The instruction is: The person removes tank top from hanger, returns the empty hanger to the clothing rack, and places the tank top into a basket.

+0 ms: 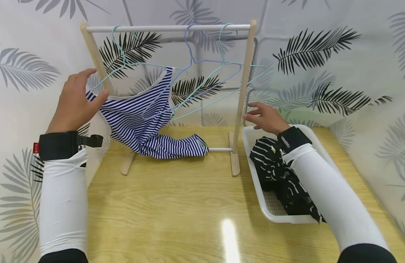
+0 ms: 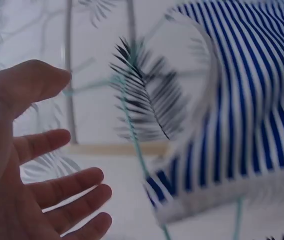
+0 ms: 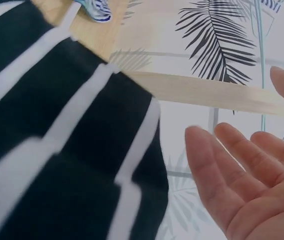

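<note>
A blue-and-white striped garment with a pale-edged neckline hangs from a mint-green hanger on the rack. My left hand is beside the garment's left shoulder, thumb and fingers spread. In the left wrist view that hand stands apart from the striped cloth and grips nothing. My right hand hovers over the far end of a white basket, fingers loosely bent and holding nothing. Beneath its wrist, black cloth with white stripes lies bunched in the basket. The right wrist view shows this cloth close up.
A wooden rack with a white top rail stands at the back of the wood-grain table. A lilac hanger and another mint-green hanger hang on its right half. Leaf-patterned cloth encloses the back and sides.
</note>
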Motion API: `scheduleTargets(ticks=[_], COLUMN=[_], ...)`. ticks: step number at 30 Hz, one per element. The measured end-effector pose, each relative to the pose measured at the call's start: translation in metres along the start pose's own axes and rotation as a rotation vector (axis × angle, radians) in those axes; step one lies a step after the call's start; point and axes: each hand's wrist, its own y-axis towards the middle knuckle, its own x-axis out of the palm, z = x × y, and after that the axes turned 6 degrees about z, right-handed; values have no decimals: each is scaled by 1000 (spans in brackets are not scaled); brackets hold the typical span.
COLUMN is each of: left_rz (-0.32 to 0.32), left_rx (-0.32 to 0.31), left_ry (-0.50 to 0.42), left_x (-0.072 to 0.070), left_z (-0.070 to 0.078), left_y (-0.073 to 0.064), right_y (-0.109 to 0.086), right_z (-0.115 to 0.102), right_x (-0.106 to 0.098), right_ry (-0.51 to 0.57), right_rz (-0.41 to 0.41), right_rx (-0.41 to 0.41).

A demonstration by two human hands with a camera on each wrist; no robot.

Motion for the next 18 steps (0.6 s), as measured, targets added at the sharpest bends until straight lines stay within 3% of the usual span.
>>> scheduleTargets(ticks=[5,10,14,18], left_rz=[-42,-22,1,68], left_rx=[-112,-160,-169,-128], left_ry=[65,94,84,58], left_x=[4,12,17,19], left_z=[-32,-50,-55,-54], left_y=[-4,-8,-11,-12], right_y=[12,24,31,38], right_z=[-2,-4,-6,-4], right_x=[2,3,5,7], right_ry=[193,322,288,191], right_rz=[-20,0,66,124], right_rx=[32,-2,-82,-130])
